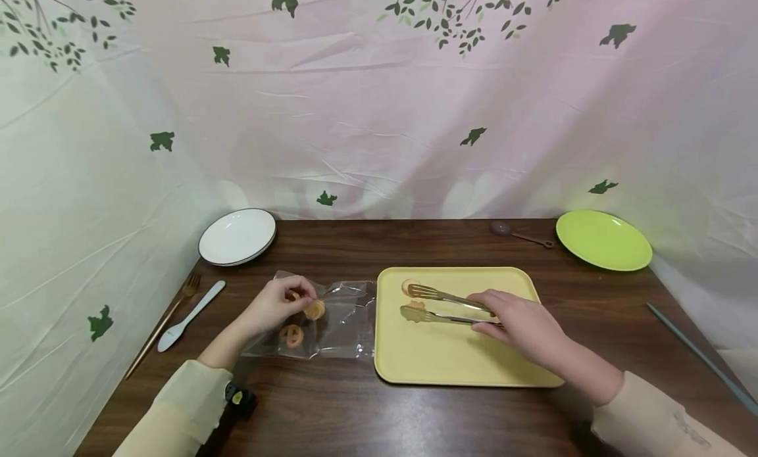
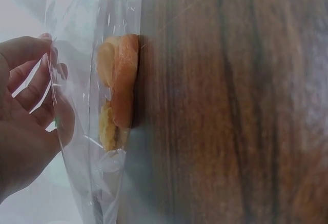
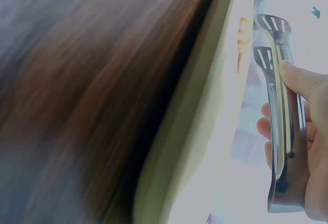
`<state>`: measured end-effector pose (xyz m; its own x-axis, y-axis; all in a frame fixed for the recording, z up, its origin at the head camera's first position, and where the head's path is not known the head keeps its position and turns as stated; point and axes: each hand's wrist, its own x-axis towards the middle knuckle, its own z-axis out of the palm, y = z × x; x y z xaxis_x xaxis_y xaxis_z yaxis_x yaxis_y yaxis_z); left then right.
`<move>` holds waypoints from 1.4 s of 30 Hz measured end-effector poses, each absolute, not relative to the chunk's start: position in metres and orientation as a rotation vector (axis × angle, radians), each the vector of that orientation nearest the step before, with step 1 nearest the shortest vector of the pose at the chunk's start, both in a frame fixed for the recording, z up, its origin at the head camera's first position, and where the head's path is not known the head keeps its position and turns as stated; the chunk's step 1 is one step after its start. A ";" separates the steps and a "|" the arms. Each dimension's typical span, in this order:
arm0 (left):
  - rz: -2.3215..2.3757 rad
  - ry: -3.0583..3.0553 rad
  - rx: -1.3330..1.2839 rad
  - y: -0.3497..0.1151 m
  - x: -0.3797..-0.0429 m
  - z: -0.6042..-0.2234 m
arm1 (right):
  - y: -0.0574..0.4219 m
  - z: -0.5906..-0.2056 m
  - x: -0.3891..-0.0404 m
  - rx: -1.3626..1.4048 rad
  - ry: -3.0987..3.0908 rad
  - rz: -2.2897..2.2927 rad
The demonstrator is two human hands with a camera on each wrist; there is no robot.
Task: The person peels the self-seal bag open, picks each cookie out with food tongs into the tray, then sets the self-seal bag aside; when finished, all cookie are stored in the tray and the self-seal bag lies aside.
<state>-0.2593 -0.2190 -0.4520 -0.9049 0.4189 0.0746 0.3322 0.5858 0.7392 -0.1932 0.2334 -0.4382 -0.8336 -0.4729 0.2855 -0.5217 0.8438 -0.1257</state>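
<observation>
My left hand [image 1: 276,307] pinches the upper layer of a clear plastic bag [image 1: 346,325] between thumb and fingertips, lifting it off the table. Several golden-brown cookies [image 1: 291,336] lie inside the bag; from the side, in the left wrist view, the cookies [image 2: 125,80] sit in a small stack behind the film. Metal tongs [image 1: 453,298] with slotted heads are gripped by my right hand [image 1: 524,322]. Their heads stand apart over the left part of a yellow tray [image 1: 462,365], overlapping two cookies [image 1: 417,305] there. In the right wrist view nothing shows between the tong heads.
White plates [image 1: 237,237] stand at the back left, with a copper fork [image 1: 162,325] and a white butter knife [image 1: 192,315] before them. At the back right are a green plate [image 1: 604,240] and a dark spoon [image 1: 521,233]. A blue-grey stick [image 1: 701,355] lies far right.
</observation>
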 end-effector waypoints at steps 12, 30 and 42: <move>1.285 2.687 0.656 -0.219 -0.258 -0.451 | 0.181 -0.436 -0.195 0.942 -2.760 0.310; 1.269 2.699 0.668 -0.218 -0.257 -0.450 | 0.121 -0.432 -0.213 1.076 -2.701 0.197; 1.280 2.701 0.658 -0.218 -0.258 -0.449 | 0.084 -0.439 -0.224 1.051 -2.750 0.143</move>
<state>-0.2585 -0.2184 -0.4486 -0.9044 0.4127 0.1085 0.3453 0.5583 0.7544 -0.2243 0.0841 -0.4394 -0.7294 -0.6497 0.2143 -0.6684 0.7435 -0.0209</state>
